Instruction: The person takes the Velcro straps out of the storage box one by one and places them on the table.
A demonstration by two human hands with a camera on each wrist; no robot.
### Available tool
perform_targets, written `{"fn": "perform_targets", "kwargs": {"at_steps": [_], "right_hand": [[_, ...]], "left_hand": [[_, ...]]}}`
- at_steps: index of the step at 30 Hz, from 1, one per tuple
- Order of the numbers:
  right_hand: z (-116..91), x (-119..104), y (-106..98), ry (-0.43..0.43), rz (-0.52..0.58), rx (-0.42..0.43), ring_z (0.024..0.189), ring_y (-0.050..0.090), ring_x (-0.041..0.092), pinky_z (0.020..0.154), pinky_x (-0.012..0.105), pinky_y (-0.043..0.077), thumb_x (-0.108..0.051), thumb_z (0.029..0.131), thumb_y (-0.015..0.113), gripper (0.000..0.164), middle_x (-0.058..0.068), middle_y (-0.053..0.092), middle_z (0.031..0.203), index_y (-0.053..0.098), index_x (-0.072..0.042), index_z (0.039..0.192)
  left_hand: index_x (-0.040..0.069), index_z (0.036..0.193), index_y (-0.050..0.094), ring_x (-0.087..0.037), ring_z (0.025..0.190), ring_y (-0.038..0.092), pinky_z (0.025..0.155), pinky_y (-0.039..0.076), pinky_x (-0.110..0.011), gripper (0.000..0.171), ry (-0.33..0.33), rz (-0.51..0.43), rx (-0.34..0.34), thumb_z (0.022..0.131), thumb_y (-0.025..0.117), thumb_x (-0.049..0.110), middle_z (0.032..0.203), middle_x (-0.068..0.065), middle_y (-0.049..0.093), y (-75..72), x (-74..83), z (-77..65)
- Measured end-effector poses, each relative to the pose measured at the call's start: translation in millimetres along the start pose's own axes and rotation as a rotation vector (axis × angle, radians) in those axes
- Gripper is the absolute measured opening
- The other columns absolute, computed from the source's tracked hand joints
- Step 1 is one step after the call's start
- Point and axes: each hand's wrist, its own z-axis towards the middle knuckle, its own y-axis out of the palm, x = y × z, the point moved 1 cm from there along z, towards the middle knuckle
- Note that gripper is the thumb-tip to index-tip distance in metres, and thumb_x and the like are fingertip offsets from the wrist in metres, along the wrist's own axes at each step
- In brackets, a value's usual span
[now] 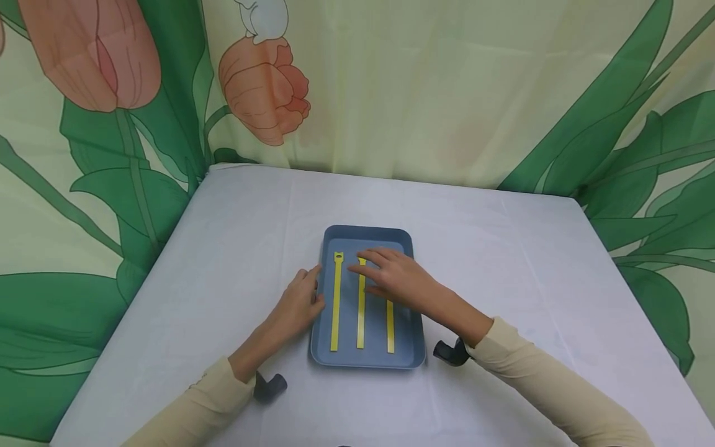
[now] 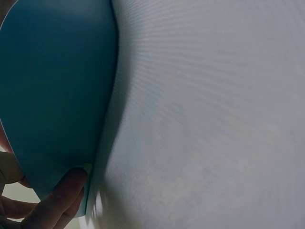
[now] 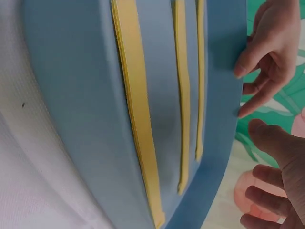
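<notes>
A blue-grey rectangular tray [image 1: 347, 323] holds three yellow cable straps lengthwise, side by side: the left strap [image 1: 336, 304] with a slotted head at its far end, the middle strap [image 1: 360, 323] and the right strap [image 1: 390, 329]. My left hand [image 1: 293, 305] touches the tray's left side with thumb and fingertips; the left wrist view shows its fingers [image 2: 62, 195] against the outer wall. Above the tray, my right hand [image 1: 398, 279] has its fingers spread and holds nothing. It hides the far ends of the middle and right straps in the head view.
A white cloth [image 1: 503, 267] covers the table under the tray. Behind it hangs a curtain [image 1: 413, 93] printed with tulips and leaves. Dark wrist-worn devices, one left [image 1: 270, 388] and one right [image 1: 451, 352], sit below the wrists, close to the cloth.
</notes>
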Motion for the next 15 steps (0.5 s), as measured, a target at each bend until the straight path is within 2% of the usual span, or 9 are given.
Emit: {"fn": "perform_targets", "kwargs": {"at_steps": [6, 15], "right_hand": [[4.0, -1.5, 3.1, -0.034, -0.019, -0.006, 0.117, 0.051, 0.026, 0.093, 0.041, 0.044, -0.026, 0.08, 0.076, 0.05, 0.011, 0.055, 0.128, 0.061, -0.017, 0.127], [8.9, -3.2, 7.2, -0.049, -0.001, -0.008, 0.118, 0.051, 0.026, 0.093, 0.04, 0.044, -0.025, 0.079, 0.077, 0.053, 0.01, 0.056, 0.128, 0.06, -0.017, 0.128]], "left_hand": [[-0.009, 0.138, 0.037, -0.015, 0.073, 0.047, 0.061, 0.045, -0.024, 0.062, -0.022, 0.004, -0.006, 0.082, 0.064, -0.001, 0.093, -0.009, 0.048, -0.5, 1.4, -1.0], [-0.009, 0.139, 0.036, -0.013, 0.072, 0.046, 0.06, 0.045, -0.023, 0.063, -0.005, -0.005, -0.012, 0.082, 0.063, -0.001, 0.093, -0.008, 0.047, 0.2, 1.2, 0.3]]}}
